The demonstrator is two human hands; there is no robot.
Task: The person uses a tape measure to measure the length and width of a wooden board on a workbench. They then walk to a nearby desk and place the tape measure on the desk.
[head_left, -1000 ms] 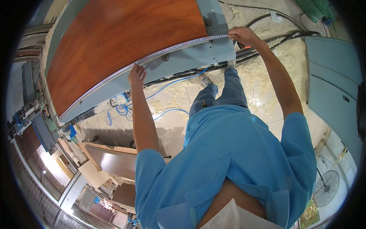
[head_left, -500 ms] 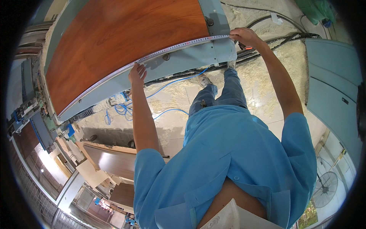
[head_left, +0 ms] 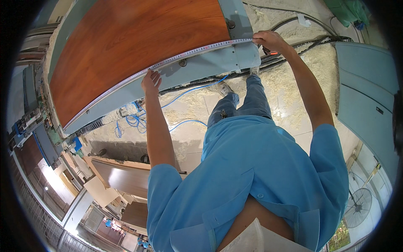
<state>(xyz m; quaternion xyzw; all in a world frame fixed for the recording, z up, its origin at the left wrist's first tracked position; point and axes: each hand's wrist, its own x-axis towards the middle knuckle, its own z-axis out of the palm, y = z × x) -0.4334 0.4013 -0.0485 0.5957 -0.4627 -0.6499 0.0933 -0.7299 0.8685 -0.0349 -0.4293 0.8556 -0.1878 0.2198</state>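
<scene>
A large reddish-brown wood panel (head_left: 134, 46) lies on a pale grey-blue machine table (head_left: 210, 63). A white measuring tape (head_left: 193, 50) runs along the panel's near edge. My left hand (head_left: 151, 80) presses the tape against the edge near its middle. My right hand (head_left: 268, 40) pinches the tape's end at the panel's right corner. My blue shirt and jeans fill the lower middle of the view.
Sawdust (head_left: 289, 80) covers the floor under the table, with blue cables (head_left: 184, 94) and black hoses (head_left: 302, 42) across it. A grey-blue cabinet (head_left: 369, 92) stands at the right. Stacked brown boards (head_left: 117, 176) lie at the lower left. A standing fan (head_left: 361, 201) is at lower right.
Both hands stay on the tape at nearly the same spots; the view has shifted slightly.
</scene>
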